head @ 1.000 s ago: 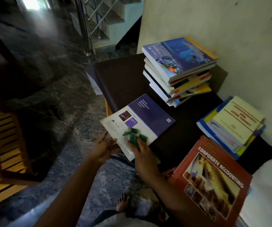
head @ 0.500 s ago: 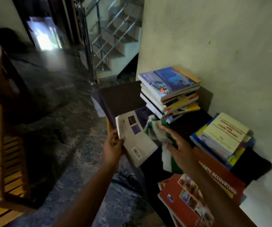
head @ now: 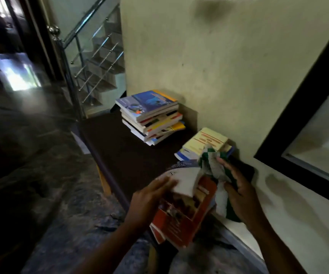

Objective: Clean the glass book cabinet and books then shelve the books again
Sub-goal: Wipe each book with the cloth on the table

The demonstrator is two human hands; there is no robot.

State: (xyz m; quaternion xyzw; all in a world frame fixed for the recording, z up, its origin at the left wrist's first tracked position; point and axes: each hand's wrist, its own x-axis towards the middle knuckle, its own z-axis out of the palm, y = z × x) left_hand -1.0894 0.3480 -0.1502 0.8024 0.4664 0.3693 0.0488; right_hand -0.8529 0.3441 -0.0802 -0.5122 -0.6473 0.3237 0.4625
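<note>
Plainly, the risk sits at the near edge. To the left the dark mottled stone floor (head: pixel 46 194) lies well below the dark brown tabletop (head: pixel 124 151), and a book that slides off would land on its corner or spine. The left hand (head: pixel 149 198) lies with its fingers stretched nearly flat on a pale-covered paperback (head: pixel 183 181); it presses rather than grips, so the book could skate sideways under a push. Behind, a tall skewed stack of blue and yellow paperbacks (head: pixel 149 115) stands against the wall, its lower books fanned out; a knock could spill it. The pale book rests on a large red softcover textbook (head: pixel 181 220) that appears to jut past the tabletop's near edge, so added weight at that end could tip both off. Just beyond is a short stack topped by a cream-yellow book (head: pixel 203 144), and the green and white cloth (head: pixel 213 171) hangs just in front of it; a wide swipe could drag that top book. The right hand (head: pixel 242 194) holds the cloth, its fingers closed around the bunched fabric. At the far right a black-framed glass panel (head: pixel 318 135), probably the cabinet, stands near that arm, where a careless elbow could strike it.
</note>
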